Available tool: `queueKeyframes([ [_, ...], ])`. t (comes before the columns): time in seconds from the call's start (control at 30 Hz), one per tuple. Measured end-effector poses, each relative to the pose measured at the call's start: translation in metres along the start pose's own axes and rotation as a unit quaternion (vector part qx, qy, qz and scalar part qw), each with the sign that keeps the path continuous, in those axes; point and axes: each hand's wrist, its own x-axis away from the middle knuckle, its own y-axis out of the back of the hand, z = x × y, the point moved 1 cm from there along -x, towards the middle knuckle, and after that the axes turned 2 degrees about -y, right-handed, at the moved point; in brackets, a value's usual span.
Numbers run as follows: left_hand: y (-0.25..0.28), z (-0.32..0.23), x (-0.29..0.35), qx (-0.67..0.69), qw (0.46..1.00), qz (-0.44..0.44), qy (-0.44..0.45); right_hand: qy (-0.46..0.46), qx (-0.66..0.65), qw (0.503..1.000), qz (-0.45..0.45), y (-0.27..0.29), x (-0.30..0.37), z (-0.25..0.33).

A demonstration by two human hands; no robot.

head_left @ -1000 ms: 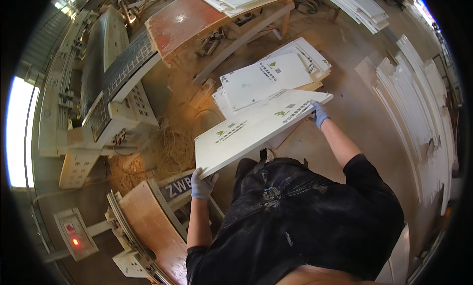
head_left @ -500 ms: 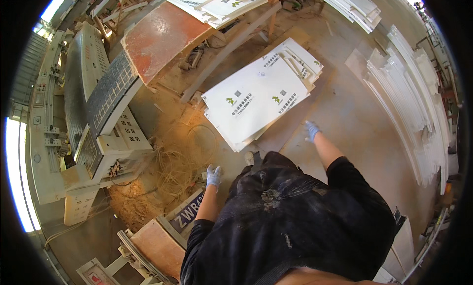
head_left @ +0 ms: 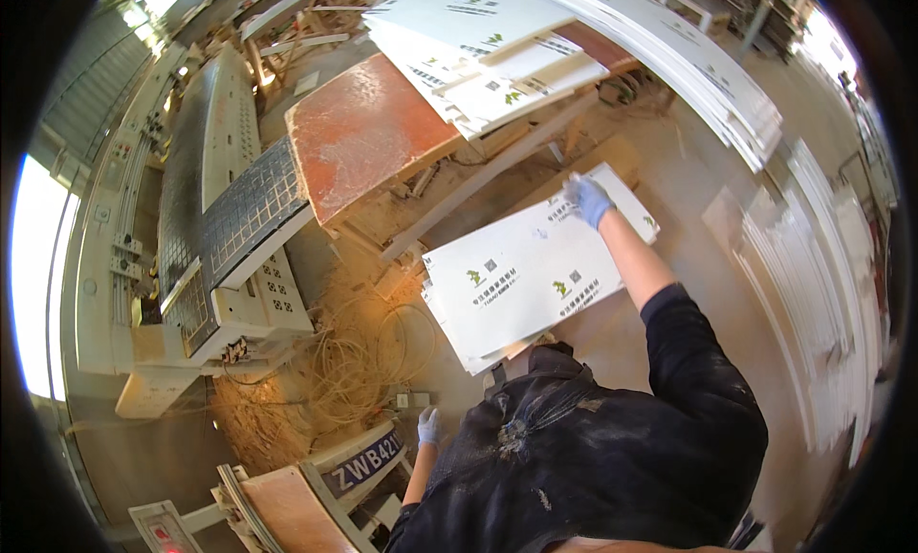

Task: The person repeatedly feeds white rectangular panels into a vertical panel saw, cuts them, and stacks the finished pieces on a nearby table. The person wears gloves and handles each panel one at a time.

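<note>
A low stack of white printed boards lies in front of me, its layers slightly out of line. My right hand, in a pale blue glove, reaches over the stack's far right part with fingers stretched out and open; whether it touches the top board I cannot tell. Low at my left side hangs my left hand, also gloved. Its fingers look loosely extended, and nothing shows in them. Beside it is a machine end with a blue sign plate.
A red-brown worktable stands beyond the stack, with white boards on it. A long machine runs along the left, near sawdust and tangled strips. White panels are stacked at right.
My right arm has swung forward, bringing that hand from beside the board stack to above it. The view has shifted, and my left hand stays low at my side.
</note>
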Motion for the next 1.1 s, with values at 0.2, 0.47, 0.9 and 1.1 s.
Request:
queueKeyframes([
  [0.2, -0.085, 0.003, 0.067, 0.191, 0.969, -0.144, 0.054, 0.064, -0.026, 0.995, 0.067, -0.154, -0.13, 0.17],
  [0.47, -0.142, -0.039, 0.131, 0.025, 0.969, -0.203, 0.14, 0.029, -0.114, 0.992, 0.035, -0.251, -0.266, 0.224],
  [0.9, -0.124, -0.099, 0.133, -0.306, 0.898, -0.248, -0.198, 0.097, -0.026, 0.995, 0.028, -0.192, -0.168, 0.151],
  [1.1, -0.169, -0.348, -0.09, 0.344, 0.935, 0.014, -0.081, 0.049, -0.03, 0.986, 0.154, -0.006, 0.059, 0.092],
])
